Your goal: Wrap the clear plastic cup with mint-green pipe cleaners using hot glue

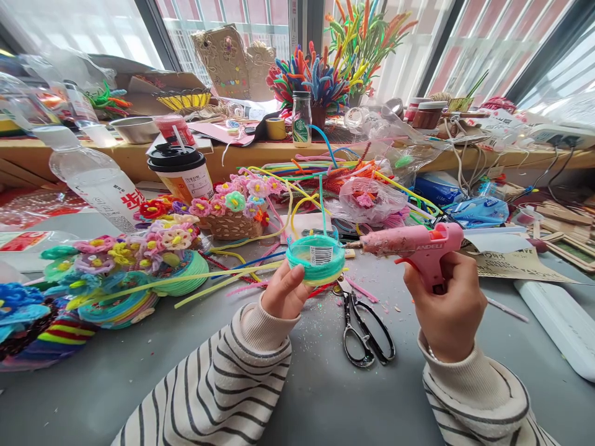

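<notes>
My left hand [287, 290] grips a small round container [317, 260] wrapped in teal pipe cleaner, with a barcode label on its inner wall and a paler yellow band low down. A loose teal pipe cleaner end [321, 201] sticks up from its far rim. In my right hand [449, 303] is a pink hot glue gun [425, 244], its fingers around the handle. The gun's nozzle points left and lies close to the container's right rim; whether they touch I cannot tell. Below, black-handled scissors [365, 328] lie on the grey table.
Pipe cleaner flower baskets [181, 279] stand at the left, with a lidded paper cup [181, 170] and a tilted plastic bottle [93, 176] behind. Loose pipe cleaners [297, 173] pile up at the back. A white bar-shaped object [555, 328] lies right; a glass bottle [301, 121] stands on the ledge.
</notes>
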`<state>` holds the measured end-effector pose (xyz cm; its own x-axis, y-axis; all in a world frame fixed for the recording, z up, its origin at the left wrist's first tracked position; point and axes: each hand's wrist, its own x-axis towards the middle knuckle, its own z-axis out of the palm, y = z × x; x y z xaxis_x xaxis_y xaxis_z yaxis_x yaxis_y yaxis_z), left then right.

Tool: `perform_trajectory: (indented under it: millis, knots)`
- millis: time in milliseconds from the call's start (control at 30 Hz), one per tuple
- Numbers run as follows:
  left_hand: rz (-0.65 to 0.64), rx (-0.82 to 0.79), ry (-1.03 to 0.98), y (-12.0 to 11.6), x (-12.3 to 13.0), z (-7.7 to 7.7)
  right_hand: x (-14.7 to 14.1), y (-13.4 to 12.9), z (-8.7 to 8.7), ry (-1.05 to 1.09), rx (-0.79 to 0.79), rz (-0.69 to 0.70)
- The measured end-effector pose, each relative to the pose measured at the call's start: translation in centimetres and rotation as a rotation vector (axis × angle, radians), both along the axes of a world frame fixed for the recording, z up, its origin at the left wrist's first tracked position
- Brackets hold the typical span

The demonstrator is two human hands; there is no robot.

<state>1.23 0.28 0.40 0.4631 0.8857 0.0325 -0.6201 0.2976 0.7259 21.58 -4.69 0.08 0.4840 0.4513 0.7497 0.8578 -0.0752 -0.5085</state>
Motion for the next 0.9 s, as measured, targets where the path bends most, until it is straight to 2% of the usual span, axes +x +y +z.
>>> perform_trajectory:
  millis: [200,333,433,600,667,800,900]
  knots:
    - [-0.026,-0.004,-0.040,0.3,-0.9,0.5,0.5,0.7,0.2,-0.009,-0.040,-0.032]
    - [0.083,0.052,-0.062,1.4,-2.7,1.5,2.3,1.2,0.3,0.090,-0.183,-0.059]
    - [0.169,0.088,-0.073,2.2,-4.1,2.2,4.6,1.4,-0.4,0.041,-0.377,0.012]
    - [0.238,0.075,-0.094,2.6,-4.9,2.4,8.2,1.0,-2.5,-0.045,-0.525,0.138]
    - [0.232,0.062,-0.108,2.5,-4.7,2.3,8.8,0.9,-2.9,-0.095,-0.529,0.166]
    - [0.196,0.022,-0.130,2.3,-4.4,2.1,7.2,1.4,-2.1,-0.209,-0.394,0.200]
    - [0.194,0.004,-0.127,2.3,-4.3,2.0,3.8,2.8,-0.8,-0.338,-0.347,0.386]
